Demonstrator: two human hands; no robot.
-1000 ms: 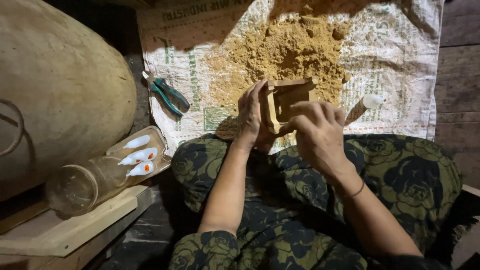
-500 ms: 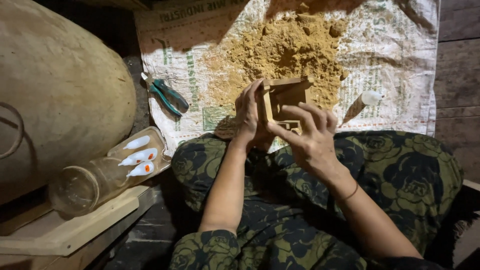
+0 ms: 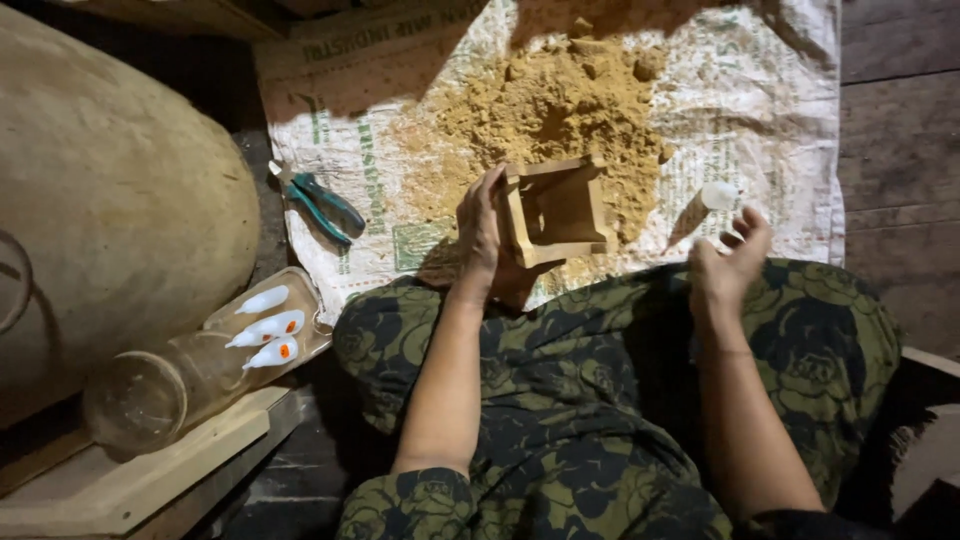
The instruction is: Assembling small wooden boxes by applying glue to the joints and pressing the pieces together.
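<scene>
**sawdust_sam:** Fingers [image 3: 480, 205] of the left hand [image 3: 487, 240] are wrapped round the small open wooden box frame [image 3: 557, 212], holding it up at the near edge of the sawdust pile [image 3: 545, 115]. Right hand [image 3: 728, 262] is loose and spread, gripping nothing, near the small white-capped bottle [image 3: 706, 205] just right of the pile.

**knotty_pine:** One-handed grip looks risky imo. If the frame tips it could drop into the pile, or a joint could rack. The reaching hand could also knock that bottle over onto the woven sack [image 3: 800, 150].
</scene>
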